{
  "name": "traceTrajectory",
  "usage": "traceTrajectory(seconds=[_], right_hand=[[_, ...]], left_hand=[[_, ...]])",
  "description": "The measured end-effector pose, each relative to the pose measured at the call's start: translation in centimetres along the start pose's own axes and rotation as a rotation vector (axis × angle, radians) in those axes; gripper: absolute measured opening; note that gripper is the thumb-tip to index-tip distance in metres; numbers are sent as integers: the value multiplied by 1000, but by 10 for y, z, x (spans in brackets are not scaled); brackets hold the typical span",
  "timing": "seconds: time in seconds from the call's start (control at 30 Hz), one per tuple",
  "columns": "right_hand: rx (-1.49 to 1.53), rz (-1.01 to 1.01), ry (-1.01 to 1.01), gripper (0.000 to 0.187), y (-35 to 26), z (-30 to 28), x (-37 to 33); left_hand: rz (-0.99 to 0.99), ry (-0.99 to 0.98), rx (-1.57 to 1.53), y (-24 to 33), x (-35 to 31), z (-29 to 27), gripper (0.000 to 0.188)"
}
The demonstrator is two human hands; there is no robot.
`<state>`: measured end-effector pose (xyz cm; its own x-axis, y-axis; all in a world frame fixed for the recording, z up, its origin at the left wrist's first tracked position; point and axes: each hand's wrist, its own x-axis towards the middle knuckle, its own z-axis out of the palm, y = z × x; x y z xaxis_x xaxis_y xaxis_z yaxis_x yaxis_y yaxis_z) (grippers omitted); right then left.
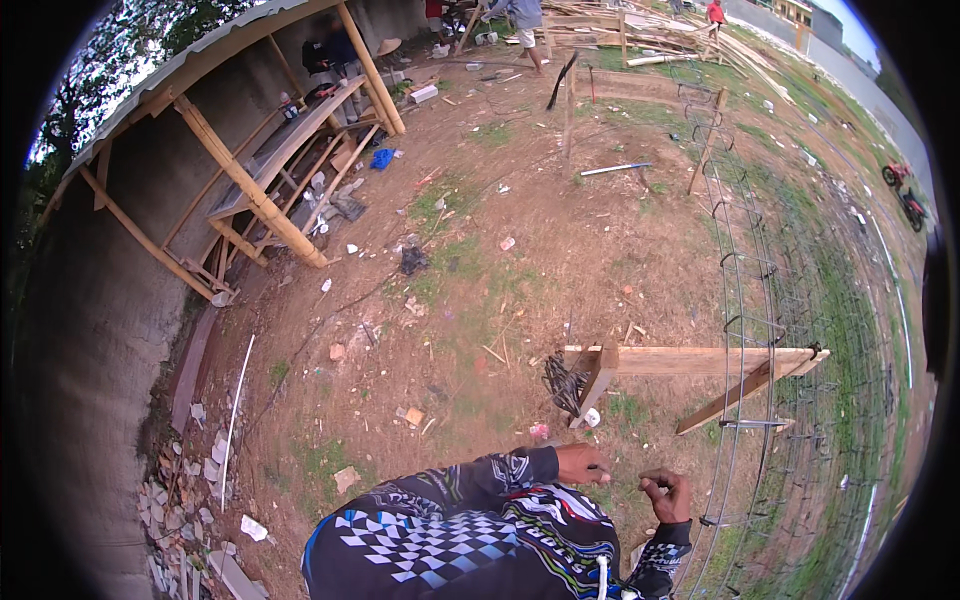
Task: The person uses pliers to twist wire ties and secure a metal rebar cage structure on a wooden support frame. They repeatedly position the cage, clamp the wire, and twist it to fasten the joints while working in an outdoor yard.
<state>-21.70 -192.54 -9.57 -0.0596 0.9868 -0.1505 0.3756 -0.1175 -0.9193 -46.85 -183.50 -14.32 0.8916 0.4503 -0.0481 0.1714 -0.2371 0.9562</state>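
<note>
My left hand (583,463) reaches across in front of my chest with its fingers pinched. A small dark spot shows at its fingertips, too small to name. My right hand (668,495) is raised beside it, fingers curled toward the thumb; whether it holds anything is hidden. The two hands are a short way apart. Just right of my right hand runs a long steel rebar cage (733,290) with square stirrups. It rests on a wooden trestle (690,361). A bundle of dark thin wire (565,383) hangs at the trestle's left end.
A second wooden trestle (640,85) stands farther off beneath the cage. At the left is a roofed shelter with a long wooden bench (290,135). Rubble (175,500) lines the wall. A pipe (615,169) lies on the dirt. Other people (525,20) are far back near stacked lumber.
</note>
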Motion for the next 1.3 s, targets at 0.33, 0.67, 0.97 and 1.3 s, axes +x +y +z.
traceTrajectory(seconds=[0.33, 0.67, 0.97, 1.3], right_hand=[[-357, -227, 66, 15, 7, 21, 39], [274, 252, 43, 25, -21, 42, 32], [942, 254, 13, 29, 9, 30, -9], [1286, 212, 220, 36, 15, 16, -76]], left_hand=[[-10, -82, 609, 18, 11, -100, 25], [-106, -23, -345, 30, 55, -106, 28], [17, 10, -991, 37, 104, -39, 35], [-212, 155, -978, 58, 159, 48, 27]])
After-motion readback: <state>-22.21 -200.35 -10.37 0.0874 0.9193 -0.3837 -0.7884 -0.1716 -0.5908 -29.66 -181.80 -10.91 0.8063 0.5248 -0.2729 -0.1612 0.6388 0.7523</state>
